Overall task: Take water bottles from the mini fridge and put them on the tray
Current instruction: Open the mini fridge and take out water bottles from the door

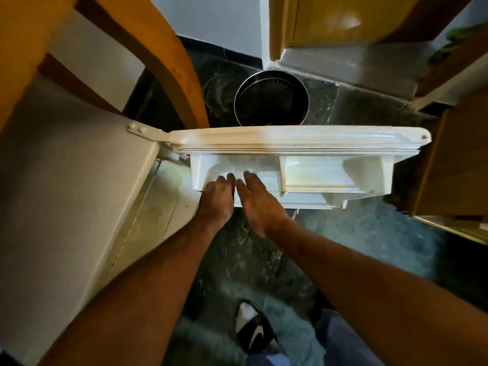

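1. The white mini fridge door stands open, exposing its shelf.
2. The left hand and right hand reach into the shelf's left corner, fingers extended, grasping nothing.
3. No water bottles or tray are visible.

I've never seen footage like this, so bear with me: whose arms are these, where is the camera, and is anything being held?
There is no machine here. A person wears a wide-angle camera on the head, so you look down along their own two bare arms. This is the only view. The left hand and right hand reach side by side toward the shelf on the inside of the open white mini fridge door. Both look empty; no water bottle or tray can be seen in this picture. Behind the door a round metal bin stands on the dark floor. At the bottom is the person's foot in a black and white sandal.
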